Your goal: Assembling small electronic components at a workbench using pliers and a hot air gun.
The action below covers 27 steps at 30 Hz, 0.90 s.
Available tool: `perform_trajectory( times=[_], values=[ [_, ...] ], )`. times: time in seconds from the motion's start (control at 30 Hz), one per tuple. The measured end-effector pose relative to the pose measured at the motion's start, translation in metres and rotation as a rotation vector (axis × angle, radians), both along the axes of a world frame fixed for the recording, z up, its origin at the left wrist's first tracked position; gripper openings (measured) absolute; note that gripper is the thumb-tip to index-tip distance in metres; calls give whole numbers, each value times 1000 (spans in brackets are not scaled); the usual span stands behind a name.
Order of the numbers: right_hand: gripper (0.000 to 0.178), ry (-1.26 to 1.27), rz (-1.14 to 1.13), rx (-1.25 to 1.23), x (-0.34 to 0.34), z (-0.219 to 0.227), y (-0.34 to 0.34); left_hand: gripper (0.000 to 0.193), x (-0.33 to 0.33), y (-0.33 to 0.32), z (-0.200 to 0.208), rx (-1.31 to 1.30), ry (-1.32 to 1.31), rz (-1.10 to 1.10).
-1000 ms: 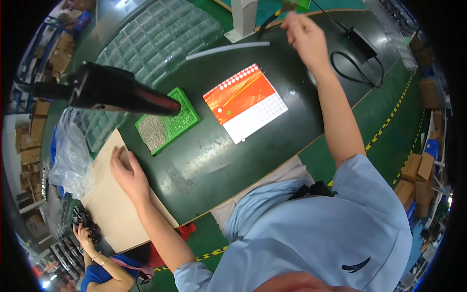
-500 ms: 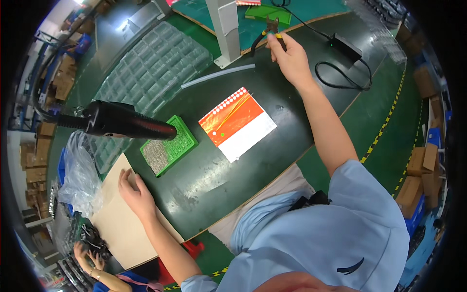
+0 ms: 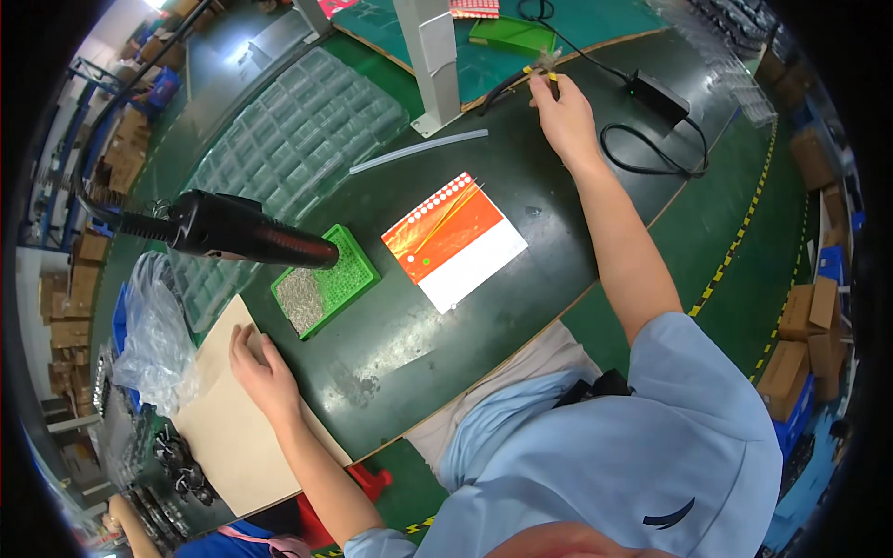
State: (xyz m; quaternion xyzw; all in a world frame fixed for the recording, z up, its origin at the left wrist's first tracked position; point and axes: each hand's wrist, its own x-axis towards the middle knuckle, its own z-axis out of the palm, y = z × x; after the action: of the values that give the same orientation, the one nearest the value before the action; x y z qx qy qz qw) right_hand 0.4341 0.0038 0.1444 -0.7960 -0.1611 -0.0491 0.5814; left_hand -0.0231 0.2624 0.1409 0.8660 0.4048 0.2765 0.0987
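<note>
At the far right of the dark table, my right hand [image 3: 567,121] is closed around pliers [image 3: 543,67] with black and yellow handles. Their metal jaws look blurred. My left hand [image 3: 267,379] lies with fingers apart on a pale brown board [image 3: 223,442] at the left, holding nothing. Between the hands, an orange and white sheet [image 3: 474,265] lies flat, with thin yellow tweezers [image 3: 446,223] on it. A green tray [image 3: 355,279] of small metallic pieces sits nearer my left hand. A pale grey tube [image 3: 419,151] lies beyond the sheet.
A black cylindrical device [image 3: 251,232] on a flexible arm hangs over the tray. Clear compartment trays [image 3: 298,130] spread behind it. A plastic bag [image 3: 153,335] lies left. A metal post [image 3: 430,65] and a black power adapter [image 3: 660,98] with its cable stand farther off. Another person's arm [image 3: 130,525] shows lower left.
My right hand has shifted slightly to the right, and the pliers have turned, their jaws now pointing more to the right. My left hand stays put. The other person's hands have moved down toward the edge.
</note>
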Motion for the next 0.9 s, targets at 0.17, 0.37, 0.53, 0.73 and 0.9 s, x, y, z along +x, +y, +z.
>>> perform_trajectory(
  times=[0.17, 0.37, 0.53, 0.73, 0.9],
  values=[
    [45, -168, -95, -438, 13, -13, -7, 31, 0, 0, 0, 3, 13, -7],
    [40, -171, -267, -565, -3, -1, -5, 30, 0, -1, -2, -2, -5, -14],
    [33, -456, -279, -312, 4, -1, -1, 30, 0, 1, 2, -12, -9, -2],
    [38, -329, 120, 143, -17, 22, 25, 30, 4, 2, -2, -12, -3, 0],
    [43, -669, 85, 68, -60, 97, 61, 30, 1, -1, -3, 16, 14, 22]
  ],
)
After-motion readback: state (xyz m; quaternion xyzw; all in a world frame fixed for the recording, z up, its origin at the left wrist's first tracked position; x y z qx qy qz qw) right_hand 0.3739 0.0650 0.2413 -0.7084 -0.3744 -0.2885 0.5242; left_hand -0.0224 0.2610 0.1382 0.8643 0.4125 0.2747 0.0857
